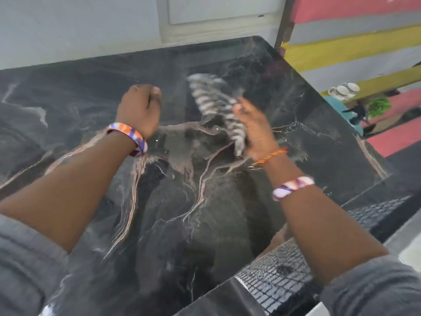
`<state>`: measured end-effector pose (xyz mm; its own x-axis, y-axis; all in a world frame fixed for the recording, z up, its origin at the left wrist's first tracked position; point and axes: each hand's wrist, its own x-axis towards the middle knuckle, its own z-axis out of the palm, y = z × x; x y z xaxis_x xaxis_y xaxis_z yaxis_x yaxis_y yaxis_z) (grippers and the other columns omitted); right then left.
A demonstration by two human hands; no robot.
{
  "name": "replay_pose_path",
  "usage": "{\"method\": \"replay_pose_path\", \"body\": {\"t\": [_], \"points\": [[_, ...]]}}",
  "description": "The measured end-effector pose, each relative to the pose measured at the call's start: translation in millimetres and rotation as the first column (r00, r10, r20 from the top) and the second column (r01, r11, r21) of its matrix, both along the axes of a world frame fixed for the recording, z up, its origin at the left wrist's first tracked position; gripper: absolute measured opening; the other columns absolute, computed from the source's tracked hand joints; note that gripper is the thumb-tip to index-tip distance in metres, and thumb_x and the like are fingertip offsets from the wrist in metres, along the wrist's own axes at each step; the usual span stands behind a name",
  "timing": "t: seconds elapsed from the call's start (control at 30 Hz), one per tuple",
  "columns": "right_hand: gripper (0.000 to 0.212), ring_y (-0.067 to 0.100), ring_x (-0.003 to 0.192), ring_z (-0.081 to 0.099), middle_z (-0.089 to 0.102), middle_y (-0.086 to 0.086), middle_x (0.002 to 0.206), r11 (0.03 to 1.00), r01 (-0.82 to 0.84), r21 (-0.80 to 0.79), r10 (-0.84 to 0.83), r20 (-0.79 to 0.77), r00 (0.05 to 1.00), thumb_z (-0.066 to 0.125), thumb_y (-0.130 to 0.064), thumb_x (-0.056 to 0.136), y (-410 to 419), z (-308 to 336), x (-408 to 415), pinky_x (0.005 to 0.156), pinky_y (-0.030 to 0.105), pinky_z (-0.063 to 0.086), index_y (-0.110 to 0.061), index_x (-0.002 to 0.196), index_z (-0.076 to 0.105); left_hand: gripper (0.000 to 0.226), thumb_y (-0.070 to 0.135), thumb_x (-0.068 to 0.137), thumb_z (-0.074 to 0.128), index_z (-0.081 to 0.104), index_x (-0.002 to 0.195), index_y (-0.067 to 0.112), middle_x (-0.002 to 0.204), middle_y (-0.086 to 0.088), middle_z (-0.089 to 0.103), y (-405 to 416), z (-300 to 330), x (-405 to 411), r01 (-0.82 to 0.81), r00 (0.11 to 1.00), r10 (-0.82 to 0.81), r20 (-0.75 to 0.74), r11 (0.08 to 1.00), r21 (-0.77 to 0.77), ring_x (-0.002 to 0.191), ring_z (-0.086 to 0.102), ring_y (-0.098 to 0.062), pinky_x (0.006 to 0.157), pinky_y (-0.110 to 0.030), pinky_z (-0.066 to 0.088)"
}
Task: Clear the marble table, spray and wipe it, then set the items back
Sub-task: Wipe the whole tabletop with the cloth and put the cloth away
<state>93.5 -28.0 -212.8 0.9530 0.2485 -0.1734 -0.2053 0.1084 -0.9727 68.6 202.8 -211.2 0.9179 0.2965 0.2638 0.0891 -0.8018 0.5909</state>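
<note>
A person is leaning over a black marble table with pale pink and white veining [173,197], both bare forearms reaching across the slab. The right hand [255,131] is gripping a grey-and-white striped cloth [218,103], blurred by motion; the fingers are wrapped over its near end, though how tightly cannot be told through the blur. The cloth's long axis is running from the hand's heel, near the middle of the slab, away and to the left toward the far wall, so most of the fabric is lying beyond and left of the grip. The left hand [140,106] is hovering just left of the cloth with fingers curled into a loose fist, holding nothing visible, and whether it is touching the stone cannot be told. The right hand is the one on the cloth, and the left is near but apart from it. The slab is carrying no items, suggesting the wiping stage is underway. White cups [344,88] and a small green plant [379,106] are sitting well apart, off to the right beyond the table's edge.
</note>
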Motion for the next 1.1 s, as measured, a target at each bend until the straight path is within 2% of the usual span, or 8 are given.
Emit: {"method": "replay_pose_path", "body": {"t": [0.13,0.23,0.3,0.47,0.67,0.8,0.93,1.1], "points": [[0.068,0.003,0.069,0.065,0.068,0.003,0.093,0.862,0.495,-0.112,-0.484,0.111,0.868,0.066,-0.041,0.078,-117.2,0.0,0.4,0.065,0.027,0.057,-0.005,0.132,0.048,0.052,0.034,0.086,0.026,0.062,0.099,-0.002,0.105,-0.028,0.062,-47.2,-9.3,-0.4,0.181,0.983,-0.18,-0.042,0.983,0.018,0.103,0.056,-0.041,0.087,-0.045,0.045],[0.064,0.008,0.089,0.062,0.063,0.01,0.117,0.522,0.739,-0.426,-0.653,0.358,0.667,0.046,-0.048,0.075,-188.4,-16.9,-18.8,0.097,0.04,0.048,-0.012,0.128,0.053,0.049,0.035,0.085,0.026,0.061,0.092,0.003,0.101,-0.025,0.062,-73.7,-12.5,0.7,0.272,0.96,-0.269,-0.074,0.962,0.035,0.1,0.056,-0.041,0.083,-0.043,0.044],[0.057,0.028,0.101,0.061,0.061,0.018,0.122,0.336,0.71,-0.618,-0.65,0.393,0.65,0.038,-0.038,0.075,-213.7,-25.4,-33.4,0.096,0.04,0.044,-0.013,0.122,0.058,0.044,0.034,0.084,0.027,0.06,0.088,0.006,0.1,-0.022,0.061,-85.7,-16.2,3.0,0.309,0.949,-0.305,-0.084,0.95,0.045,0.097,0.056,-0.04,0.082,-0.042,0.044],[0.047,0.043,0.127,0.039,0.034,0.02,0.144,0.151,0.433,-0.889,-0.463,0.324,0.825,0.052,-0.028,0.083,-216.0,-46.9,-24.3,0.108,0.049,0.032,-0.013,0.128,0.051,0.055,0.039,0.083,0.029,0.066,0.097,0.003,0.115,-0.027,0.059,-92.2,-27.0,-3.6,0.278,0.96,-0.273,-0.064,0.956,0.091,0.113,0.052,-0.042,0.094,-0.047,0.044],[0.045,0.035,0.125,0.047,0.04,0.014,0.145,0.349,0.362,-0.864,0.002,0.387,0.922,0.04,-0.014,0.086,-108.6,-45.7,12.4,0.104,0.041,0.039,-0.016,0.129,0.053,0.049,0.032,0.084,0.035,0.067,0.104,0.0,0.132,-0.032,0.047,-78.4,-28.9,-34.8,0.076,0.996,-0.067,-0.057,0.982,0.172,0.121,0.047,-0.045,0.097,-0.05,0.043],[0.044,0.034,0.127,0.046,0.054,0.018,0.133,0.59,0.225,-0.776,0.395,0.519,0.758,0.044,-0.003,0.078,15.9,-49.0,-40.0,0.108,0.036,0.033,-0.01,0.117,0.064,0.052,0.035,0.084,0.032,0.065,0.105,0.001,0.133,-0.025,0.05,-48.5,-29.7,-72.5,-0.122,0.987,0.139,-0.085,0.976,0.178,0.117,0.05,-0.045,0.095,-0.051,0.041],[0.039,0.036,0.121,0.049,0.054,0.018,0.132,0.576,-0.067,-0.815,0.677,0.429,0.598,0.051,-0.009,0.084,109.0,-45.4,-125.1,0.102,0.042,0.032,-0.009,0.122,0.059,0.044,0.033,0.09,0.033,0.062,0.104,0.005,0.126,-0.024,0.054,-10.6,-22.3,-115.8,-0.333,0.924,0.355,-0.141,0.93,0.159,0.118,0.049,-0.042,0.101,-0.054,0.033],[0.035,0.029,0.122,0.053,0.06,0.017,0.128,0.725,-0.471,-0.503,0.644,0.25,0.723,0.053,-0.001,0.088,113.5,-23.1,-128.5,0.09,0.015,0.041,-0.004,0.123,0.06,0.038,0.026,0.096,0.035,0.061,0.116,0.007,0.124,-0.029,0.053,14.9,9.1,-147.9,-0.429,0.881,0.446,-0.159,0.894,0.131,0.117,0.048,-0.045,0.106,-0.051,0.033]]}}
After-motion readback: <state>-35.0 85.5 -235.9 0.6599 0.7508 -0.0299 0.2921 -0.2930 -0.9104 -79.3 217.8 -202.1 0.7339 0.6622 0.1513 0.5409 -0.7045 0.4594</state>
